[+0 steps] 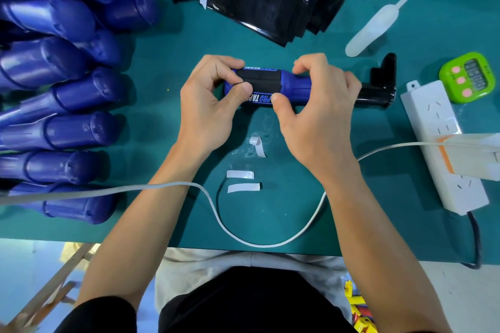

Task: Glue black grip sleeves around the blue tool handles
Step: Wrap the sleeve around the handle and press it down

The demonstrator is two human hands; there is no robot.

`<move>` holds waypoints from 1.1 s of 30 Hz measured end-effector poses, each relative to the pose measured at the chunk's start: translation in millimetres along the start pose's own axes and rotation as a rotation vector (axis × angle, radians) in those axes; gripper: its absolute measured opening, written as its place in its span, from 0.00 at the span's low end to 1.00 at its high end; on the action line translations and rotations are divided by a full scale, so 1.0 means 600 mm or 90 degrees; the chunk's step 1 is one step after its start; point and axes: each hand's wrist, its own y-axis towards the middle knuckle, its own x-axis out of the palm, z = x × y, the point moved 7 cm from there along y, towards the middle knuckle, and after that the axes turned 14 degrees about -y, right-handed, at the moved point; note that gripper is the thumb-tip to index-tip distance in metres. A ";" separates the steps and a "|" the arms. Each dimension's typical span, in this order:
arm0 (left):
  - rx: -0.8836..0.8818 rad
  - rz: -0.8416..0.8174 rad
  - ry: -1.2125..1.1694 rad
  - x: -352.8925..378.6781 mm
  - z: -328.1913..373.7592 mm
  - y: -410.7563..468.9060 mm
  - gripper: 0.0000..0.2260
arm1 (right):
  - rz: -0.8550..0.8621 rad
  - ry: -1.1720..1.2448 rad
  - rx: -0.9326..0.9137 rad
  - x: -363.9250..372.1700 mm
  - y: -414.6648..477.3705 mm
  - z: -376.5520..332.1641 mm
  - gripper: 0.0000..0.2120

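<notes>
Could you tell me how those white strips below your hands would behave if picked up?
Probably very light and floppy: one strip curls up. The two flat strips lie thin on the mat, so they likely need a fingernail to lift.

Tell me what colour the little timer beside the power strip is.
Bright green timer with three pink buttons; the head view shows it.

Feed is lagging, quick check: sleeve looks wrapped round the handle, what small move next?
Probably slide both thumbs along the black sleeve to press it down: it already wraps the blue handle, with left hand and right hand gripping it.
</notes>
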 end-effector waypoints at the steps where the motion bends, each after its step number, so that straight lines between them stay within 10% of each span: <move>1: 0.006 -0.002 0.004 0.000 0.001 -0.001 0.13 | -0.001 0.022 -0.009 0.001 -0.001 -0.003 0.16; 8: 0.015 -0.008 0.009 -0.004 0.007 -0.003 0.11 | -0.010 0.116 -0.007 0.016 0.001 0.000 0.03; 33: -0.009 0.145 0.004 0.013 0.001 -0.033 0.12 | 0.101 0.058 0.023 0.022 -0.007 -0.024 0.04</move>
